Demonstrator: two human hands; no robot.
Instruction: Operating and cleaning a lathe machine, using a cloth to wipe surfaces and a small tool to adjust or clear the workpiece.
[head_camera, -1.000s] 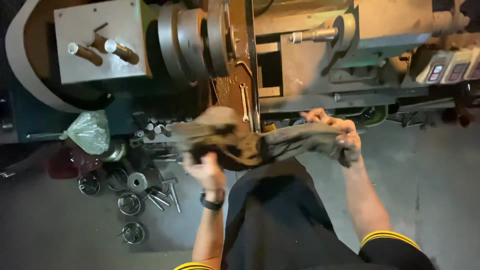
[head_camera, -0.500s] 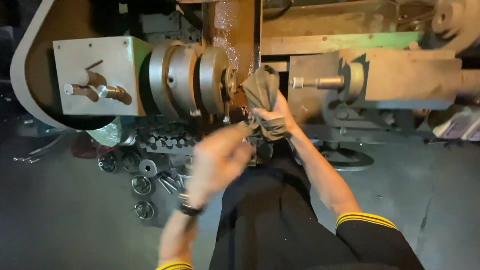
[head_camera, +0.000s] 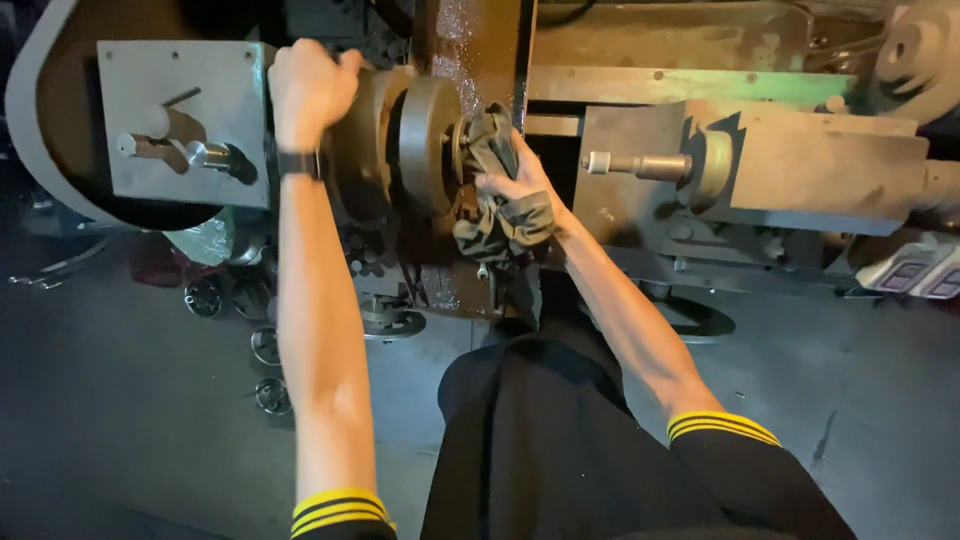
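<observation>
A big lathe (head_camera: 800, 170) fills the upper part of the head view, running left to right across the frame; its grey tailstock block sits on the right, with a short steel centre spindle (head_camera: 635, 164) poking out towards the left; below it the grey concrete floor (head_camera: 130, 420) spreads across the whole lower half, dark and stained; the person's black trousers and black sleeves with yellow cuff stripes take up the bottom middle; at the left end of the machine a flat grey plate (head_camera: 175, 120) carries two stubby levers; between that plate and the tailstock sits the round chuck (head_camera: 425, 140), a stack of thick metal discs seen edge-on; on the floor under the chuck lie several round metal parts (head_camera: 265, 345), rings and discs scattered near each other; the left hand (head_camera: 305, 90) is up at the left side of the chuck, fingers curled tight into a fist around its outer rim, a dark watch on the wrist; the right hand (head_camera: 520, 195) presses against the chuck's right face, fingers closed and bunched on a crumpled grey-green rag (head_camera: 495, 215); the rag is squeezed between that palm and the chuck, its loose folds hanging just below the hand, touching the metal at the chuck's front
</observation>
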